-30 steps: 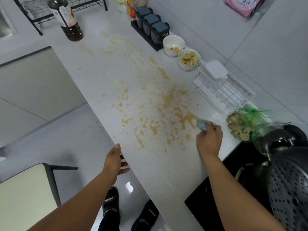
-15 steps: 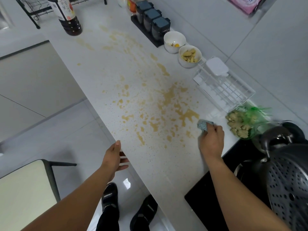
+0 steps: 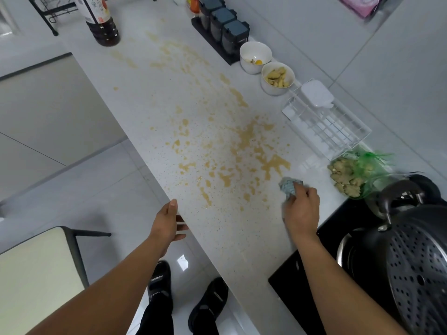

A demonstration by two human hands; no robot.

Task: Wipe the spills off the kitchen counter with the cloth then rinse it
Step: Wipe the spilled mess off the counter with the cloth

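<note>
Brown spills [image 3: 244,151] spread in splashes and streaks over the white speckled counter [image 3: 150,97], from the far bottle down to the near right. My right hand [image 3: 301,209] grips a crumpled light blue cloth [image 3: 287,186] and presses it on the counter at the near right edge of the largest splash. The cloth shows only past my fingers. My left hand [image 3: 167,222] rests with straight fingers against the counter's front edge, holding nothing.
Along the wall stand three dark jars [image 3: 223,27], two white bowls [image 3: 255,55], a white wire rack [image 3: 326,122] and a green bag of ginger [image 3: 350,176]. A dark sauce bottle [image 3: 101,22] stands far left. A black hob with a pot and perforated steamer [image 3: 416,269] lies right. A chair [image 3: 36,274] is at lower left.
My right hand with the cloth has shifted slightly toward me along the counter. The view has tilted a little. My left hand stays at the counter edge.
</note>
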